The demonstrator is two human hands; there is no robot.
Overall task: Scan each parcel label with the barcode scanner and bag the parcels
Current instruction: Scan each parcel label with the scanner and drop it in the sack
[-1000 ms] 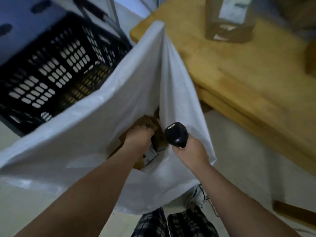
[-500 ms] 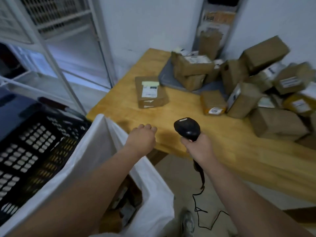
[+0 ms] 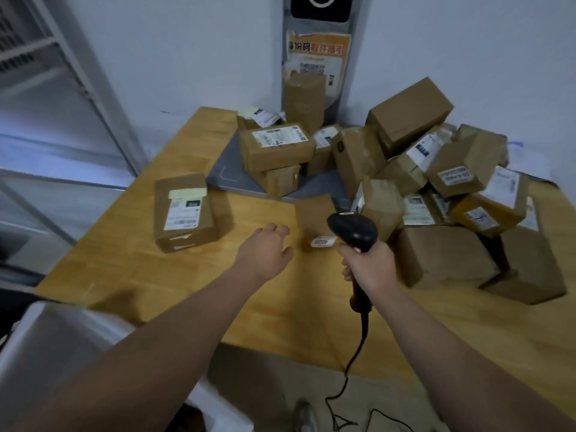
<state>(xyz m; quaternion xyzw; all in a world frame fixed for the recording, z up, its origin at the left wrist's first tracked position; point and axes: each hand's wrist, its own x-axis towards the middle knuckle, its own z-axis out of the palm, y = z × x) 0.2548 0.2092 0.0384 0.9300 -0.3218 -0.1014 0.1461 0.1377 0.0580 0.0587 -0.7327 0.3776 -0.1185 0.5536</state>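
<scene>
Left hand (image 3: 265,249): fingers relaxed, holding nothing, above the wooden table (image 3: 280,307); just beside a small parcel (image 3: 313,213)
Right hand (image 3: 369,266): gripping the barcode scanner (image 3: 352,229)
Parcel pile (image 3: 436,169): table's right
White bag (image 3: 46,338): lower left

You're facing a wooden counter (image 3: 149,288) set into a corner of pale white walls (image 3: 193,51). A grey panel (image 3: 349,95) runs up the back wall, with an orange poster (image 3: 318,53) stuck on it. There's metal shelving (image 3: 93,98) to your left and dull floor (image 3: 271,381) below. The light is dim and cool.
</scene>
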